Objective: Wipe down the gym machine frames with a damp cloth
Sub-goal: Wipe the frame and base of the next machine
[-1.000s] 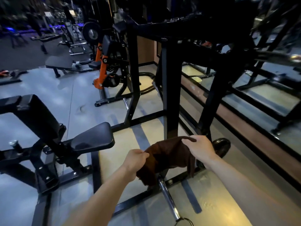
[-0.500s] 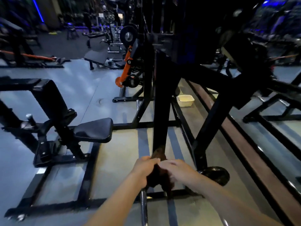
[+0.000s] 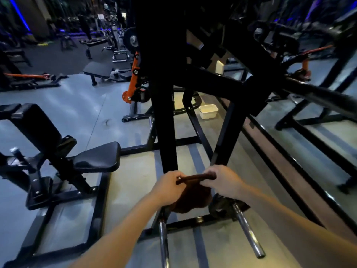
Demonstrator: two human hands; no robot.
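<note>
A dark brown cloth (image 3: 190,198) hangs between my hands, its top edge rolled into a taut band. My left hand (image 3: 169,185) grips the band's left end and my right hand (image 3: 222,180) grips its right end. Both hands sit low in front of the black upright post (image 3: 164,117) of the gym machine frame, just at its foot. A slanted black brace (image 3: 228,128) of the same frame comes down behind my right hand. The cloth's lower part covers the base of the post.
Two chrome weight pegs (image 3: 247,231) stick out toward me below the cloth. A black padded seat (image 3: 97,159) and its frame stand at left. A white tub (image 3: 208,111) sits on the floor beyond the post. An orange-and-black machine (image 3: 135,82) stands farther back.
My hands have drawn apart, stretching the bunched cloth into a band with the rest hanging below. The view has moved closer to the post.
</note>
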